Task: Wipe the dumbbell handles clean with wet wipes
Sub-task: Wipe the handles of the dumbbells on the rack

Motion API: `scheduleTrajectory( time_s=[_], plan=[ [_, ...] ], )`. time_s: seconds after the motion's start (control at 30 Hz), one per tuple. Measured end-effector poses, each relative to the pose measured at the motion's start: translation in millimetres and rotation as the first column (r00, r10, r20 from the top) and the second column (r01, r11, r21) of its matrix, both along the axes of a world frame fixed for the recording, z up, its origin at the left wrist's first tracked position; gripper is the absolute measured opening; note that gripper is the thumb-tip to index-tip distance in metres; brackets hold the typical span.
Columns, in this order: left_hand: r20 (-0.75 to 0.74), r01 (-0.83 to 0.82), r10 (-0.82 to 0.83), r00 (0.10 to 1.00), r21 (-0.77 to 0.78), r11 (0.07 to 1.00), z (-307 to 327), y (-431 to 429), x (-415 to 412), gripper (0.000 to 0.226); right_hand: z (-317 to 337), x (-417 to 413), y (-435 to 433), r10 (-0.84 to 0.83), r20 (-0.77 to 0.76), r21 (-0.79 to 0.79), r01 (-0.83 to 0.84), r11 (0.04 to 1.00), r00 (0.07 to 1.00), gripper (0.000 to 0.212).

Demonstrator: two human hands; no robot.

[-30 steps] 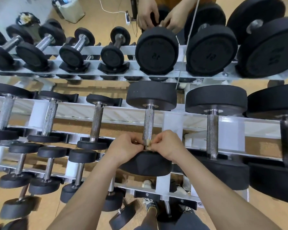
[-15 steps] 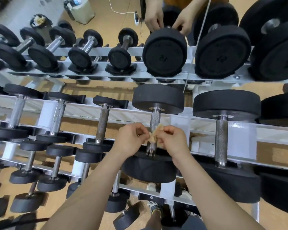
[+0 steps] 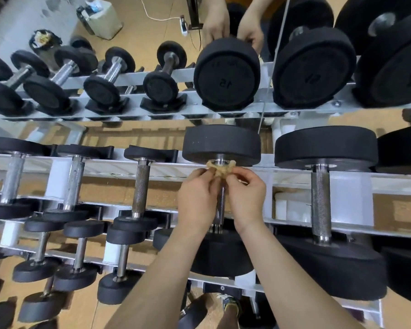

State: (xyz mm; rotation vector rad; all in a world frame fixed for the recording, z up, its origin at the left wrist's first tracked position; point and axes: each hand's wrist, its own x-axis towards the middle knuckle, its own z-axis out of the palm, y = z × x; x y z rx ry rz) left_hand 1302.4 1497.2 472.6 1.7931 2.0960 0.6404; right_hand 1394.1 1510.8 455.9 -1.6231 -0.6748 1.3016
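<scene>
A black dumbbell with a steel handle [image 3: 220, 205] lies across the white rack's middle tier, straight ahead of me. A brownish, soiled wet wipe [image 3: 220, 169] is wrapped round the far end of that handle, just under the far weight head [image 3: 221, 144]. My left hand [image 3: 196, 198] pinches the wipe's left side and my right hand [image 3: 246, 198] pinches its right side. The near weight head [image 3: 220, 255] shows between my forearms.
Smaller dumbbells [image 3: 140, 186] line the middle and lower tiers to the left; a bigger one [image 3: 320, 200] lies to the right. A mirror behind the rack [image 3: 152, 170] reflects a top row of dumbbells and a person's hands [image 3: 217, 22]. A white box [image 3: 100, 17] stands on the floor.
Both hands slid the wipe along the handle from its near end to its far end, up against the far weight head.
</scene>
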Motion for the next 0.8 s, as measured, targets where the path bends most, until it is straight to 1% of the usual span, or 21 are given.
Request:
scheduleTrajectory(
  time_s=[0.03,0.07,0.13,0.2,0.27,0.3,0.33,0.4,0.47,0.5,0.57,0.6,0.63,0.67,0.7,0.73,0.77,0.8],
  plan=[
    [-0.027,-0.001,0.001,1.000,0.012,1.000,1.4,5.5,0.9,0.020,0.7,0.8,0.9,0.044,0.000,0.000,-0.044,0.999,0.999,0.009],
    [-0.040,-0.010,0.011,0.999,0.015,1.000,2.6,12.6,1.0,0.019,0.0,1.7,3.0,0.082,0.046,0.007,-0.082,0.997,0.996,0.009],
    [-0.001,-0.079,0.079,0.997,-0.014,0.997,5.6,25.0,-0.2,0.018,-0.5,4.4,9.4,0.118,0.218,0.047,-0.132,0.990,0.969,0.011],
    [0.016,-0.125,0.126,0.992,-0.084,0.989,7.4,27.2,-0.8,0.022,1.0,7.0,16.1,0.153,0.378,0.074,-0.195,0.978,0.913,0.014],
    [-0.051,-0.084,0.077,0.996,-0.151,0.985,9.5,22.7,-1.8,0.026,1.7,9.3,17.6,0.253,0.492,0.044,-0.314,0.948,0.833,0.018],
    [-0.091,-0.049,0.032,0.995,-0.186,0.981,11.3,19.7,-2.6,0.027,2.7,11.7,15.2,0.332,0.535,-0.001,-0.393,0.920,0.777,0.022],
    [-0.127,-0.017,-0.011,0.992,-0.221,0.975,13.3,16.5,-3.8,0.028,4.3,15.0,10.5,0.418,0.566,-0.054,-0.474,0.879,0.711,0.028],
    [-0.179,0.021,-0.078,0.981,-0.299,0.954,15.4,7.2,-7.9,0.033,8.0,22.6,-0.9,0.567,0.580,-0.143,-0.612,0.778,0.585,0.036],
    [-0.234,0.033,-0.138,0.962,-0.404,0.914,17.2,-4.6,-11.1,0.034,9.5,28.8,-10.0,0.694,0.573,-0.243,-0.718,0.652,0.436,0.039],
    [-0.264,0.044,-0.181,0.947,-0.454,0.890,18.6,-10.3,-11.7,0.032,10.1,29.9,-13.0,0.750,0.559,-0.296,-0.760,0.579,0.354,0.038],
    [-0.311,0.073,-0.278,0.909,-0.537,0.840,20.8,-18.6,-11.7,0.030,13.4,31.0,-16.4,0.843,0.500,-0.394,-0.816,0.423,0.196,0.027],
    [-0.321,0.079,-0.314,0.894,-0.575,0.814,22.0,-20.6,-11.5,0.030,14.4,32.7,-16.4,0.872,0.471,-0.431,-0.827,0.362,0.136,0.020],
    [-0.322,0.080,-0.335,0.886,-0.606,0.792,22.9,-20.9,-11.6,0.029,15.2,35.3,-16.4,0.880,0.459,-0.446,-0.826,0.344,0.119,0.016],
    [-0.316,0.076,-0.333,0.888,-0.614,0.786,22.9,-19.4,-12.0,0.026,15.6,37.7,-15.8,0.870,0.468,-0.438,-0.814,0.383,0.157,0.014],
    [-0.310,0.070,-0.313,0.898,-0.601,0.796,23.1,-16.9,-12.2,0.022,15.8,40.1,-14.3,0.833,0.483,-0.391,-0.786,0.479,0.268,0.015],
    [-0.298,0.064,-0.281,0.912,-0.574,0.817,22.4,-14.9,-12.0,0.020,16.1,41.9,-13.7,0.775,0.474,-0.312,-0.744,0.591,0.417,0.017],
    [-0.276,0.062,-0.245,0.930,-0.537,0.841,22.4,-13.7,-11.8,0.021,16.4,42.2,-13.2,0.717,0.429,-0.228,-0.703,0.674,0.549,0.018],
    [-0.252,0.062,-0.215,0.944,-0.501,0.863,21.9,-13.4,-10.4,0.023,17.6,41.9,-13.7,0.695,0.368,-0.179,-0.687,0.704,0.617,0.019]
  ],
)
